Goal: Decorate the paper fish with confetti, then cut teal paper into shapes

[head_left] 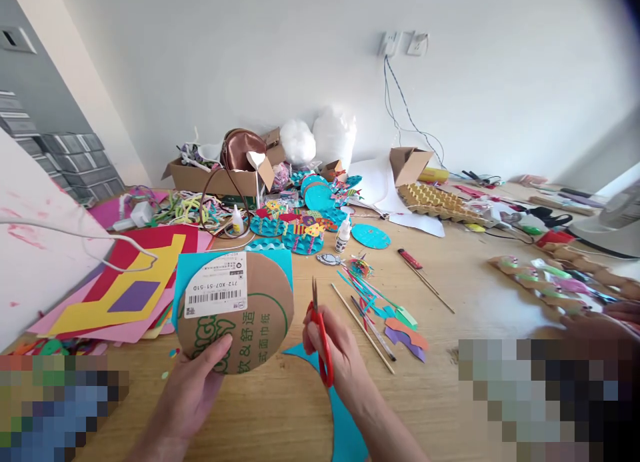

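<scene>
- Clamping a cardboard disc [270, 302] in the left hand [200, 379], thumb across its face; showing a blue sheet [286, 265] directly behind, corners jutting past the rim
- Gripping red-handled scissors [326, 359] in the right hand [340, 349], blades upward, just beside the disc; standing apart from the left hand
- Lying beneath the right hand and wrist, a curved blue offcut [345, 425]
- Set well beyond the left hand, an open cardboard box [195, 182], loaded with tangled odds and ends; leaning at its right end, a brown bag [243, 150], whether inside or on top impossible to tell
- Standing beyond the hands, a yellow-labelled bottle [237, 223] and a white bottle [343, 235] with dark print too small to read; contents hidden
- Lying far beyond the right hand, an egg tray [440, 205]; well to its right, an egg-carton strip [540, 285] with green and pink pieces seated along it, near another person's hand [600, 332]
- Bearing, above the left thumb, a white label [217, 285] with barcode and "712-X07-51-51D", upside down; reading "舒适" and "面巾纸" in green, sideways, beside green letters partly covered by the thumb
</scene>
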`<state>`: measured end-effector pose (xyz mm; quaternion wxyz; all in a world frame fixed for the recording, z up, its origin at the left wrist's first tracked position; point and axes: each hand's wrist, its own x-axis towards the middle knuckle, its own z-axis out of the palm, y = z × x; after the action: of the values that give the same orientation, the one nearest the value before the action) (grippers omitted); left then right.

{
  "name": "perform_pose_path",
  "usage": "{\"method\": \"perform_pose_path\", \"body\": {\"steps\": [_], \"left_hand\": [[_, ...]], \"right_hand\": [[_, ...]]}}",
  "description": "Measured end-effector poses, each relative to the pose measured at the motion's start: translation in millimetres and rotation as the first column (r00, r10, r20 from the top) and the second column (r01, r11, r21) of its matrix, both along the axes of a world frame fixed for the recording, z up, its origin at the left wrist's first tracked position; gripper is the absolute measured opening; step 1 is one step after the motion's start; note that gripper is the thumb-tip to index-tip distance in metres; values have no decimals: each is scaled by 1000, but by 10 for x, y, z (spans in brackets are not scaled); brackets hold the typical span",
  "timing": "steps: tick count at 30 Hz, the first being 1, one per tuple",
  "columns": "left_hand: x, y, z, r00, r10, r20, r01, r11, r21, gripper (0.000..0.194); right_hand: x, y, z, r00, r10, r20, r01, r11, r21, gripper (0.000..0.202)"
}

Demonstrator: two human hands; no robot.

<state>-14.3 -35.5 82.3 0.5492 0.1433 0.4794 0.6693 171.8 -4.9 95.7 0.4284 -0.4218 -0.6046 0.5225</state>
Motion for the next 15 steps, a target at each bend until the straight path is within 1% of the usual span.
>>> {"method": "perform_pose_path", "body": {"steps": [3,7,11,15], "left_hand": [[-8,-9,12,1000,3,19,-3,1000,-4,65],[16,-12,23,999,1,44,0,999,-39,73],[20,-15,17,999,3,52,-2,1000,-30,77],[26,-33,-7,998,-14,62,14,1000,-9,74]], "right_hand": [[60,-78,-40,988,71,138,-69,997,-24,32],[70,-148,-29,971,79,226,-75,997,-25,34],[55,-154,31,973,111,203,-105,994,-42,34],[38,-137,31,982,133,132,-127,990,-53,36]]}}
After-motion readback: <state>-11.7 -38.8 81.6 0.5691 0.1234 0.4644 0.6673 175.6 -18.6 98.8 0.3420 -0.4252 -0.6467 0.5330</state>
